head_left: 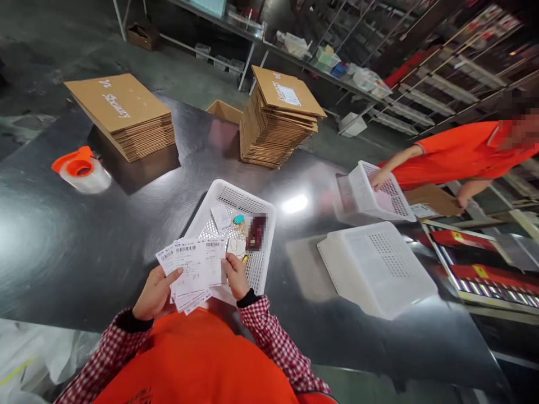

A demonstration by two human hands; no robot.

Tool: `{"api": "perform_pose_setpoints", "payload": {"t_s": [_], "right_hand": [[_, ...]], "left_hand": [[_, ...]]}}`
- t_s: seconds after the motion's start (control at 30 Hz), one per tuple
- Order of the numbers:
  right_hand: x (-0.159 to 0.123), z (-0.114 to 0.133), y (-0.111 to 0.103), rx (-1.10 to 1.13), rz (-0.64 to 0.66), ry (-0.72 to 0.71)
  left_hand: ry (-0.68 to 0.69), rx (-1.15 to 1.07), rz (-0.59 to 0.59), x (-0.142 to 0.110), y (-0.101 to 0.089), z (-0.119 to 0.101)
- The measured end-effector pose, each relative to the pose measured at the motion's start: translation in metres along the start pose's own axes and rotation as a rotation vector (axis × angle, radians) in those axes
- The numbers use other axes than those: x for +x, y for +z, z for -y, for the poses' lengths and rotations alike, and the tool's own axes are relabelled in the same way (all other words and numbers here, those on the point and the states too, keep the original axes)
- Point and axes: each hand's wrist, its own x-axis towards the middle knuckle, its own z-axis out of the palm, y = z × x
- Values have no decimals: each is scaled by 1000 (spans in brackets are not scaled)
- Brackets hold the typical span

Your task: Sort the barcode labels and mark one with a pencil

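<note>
At ten o'clock, something like "sbeaury" can kinda be read in white on the top carton (113, 104). Lettering and a white label on the twelve o'clock carton (290, 92)? Too blurry. Barcodes are printed on the paper slips (191, 272) at eight, fine print unreadable.

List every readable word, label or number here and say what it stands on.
"beau", part of a white word on the left cardboard stack; other letters unsure.
Right cardboard stack: print and label too blurred.
Held slips: print too small.
Orange garment: print too blurred.
Yellow tags: too small.
</note>
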Motion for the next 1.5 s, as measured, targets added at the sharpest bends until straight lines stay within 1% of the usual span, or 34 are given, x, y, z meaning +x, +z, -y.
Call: {"api": "perform_pose_setpoints", "payload": {"t_s": [0.13,0.23,0.4,0.5,0.6,0.7,0.77,0.87,0.93,0.97,1.1,1.13,1.17,1.2,1.27,1.33,1.37,1.43,1.5], "right_hand": [[-7,-4,15,62,87,37],[-12,-2,25,89,104,53],[-19,6,34,80,153,16],[-20,6,36,77,176,24],[-18,2,37,72,143,33],[-18,0,36,89,110,35],[-19,2,34,91,124,39],[-19,5,28,75,156,36],[-15,5,20,38,113,21],[-12,5,15,22,59,2],[4,1,-8,-71,-230,-128],[7,0,-13,-110,-265,-147],[8,-1,-15,-150,-270,-155],[8,-2,-16,-179,-241,-153],[4,-4,-11,-192,-103,-130],[-4,-4,1,-147,49,-78],[-8,-3,7,-112,102,-45],[-15,-1,19,-52,153,18],[-19,3,28,-30,152,46]], "left_hand": [[1,-8,-17,-1,3,-1],[4,-7,-25,-1,2,0],[12,-10,-30,-1,3,1],[3,-37,-7,-3,6,0],[-18,-70,21,-4,8,-1],[-80,-125,46,-4,6,-2],[-117,-148,68,-4,5,-2],[-103,-146,75,-5,4,-1],[-83,-142,41,-6,4,-1],[-77,-140,19,-6,4,-1],[-80,-128,-32,-8,4,-3],[-83,-124,-35,-8,4,-3],[-85,-122,-36,-8,5,-4],[-85,-122,-37,-8,5,-4],[-81,-133,-34,-7,6,-4],[-71,-146,-35,-7,8,-4],[-67,-152,-37,-7,8,-3],[-59,-160,-49,-6,8,0],[-50,-167,-61,-5,8,3]]}}
